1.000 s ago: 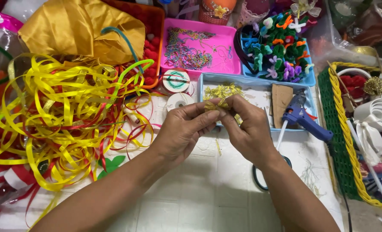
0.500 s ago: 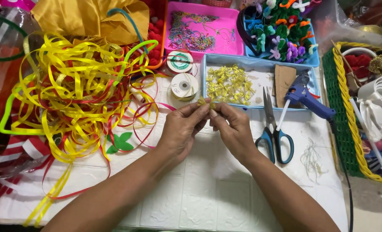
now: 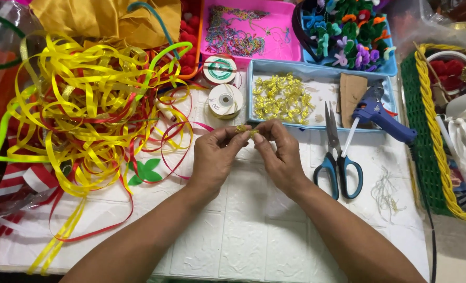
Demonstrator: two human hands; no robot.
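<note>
Left hand (image 3: 214,157) and right hand (image 3: 280,154) meet fingertip to fingertip, both pinched on a small gold ribbon bow (image 3: 246,130) held over the white table (image 3: 243,236), just near of the blue tray (image 3: 317,112) (stocked with similar bows). It is probably light, soft and easily crushed; grip at the centre knot.

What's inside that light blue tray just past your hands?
The light blue tray holds a heap of small gold bows, a brown cardboard piece and the nose of a blue glue gun. What lies under the cardboard is hidden.
</note>
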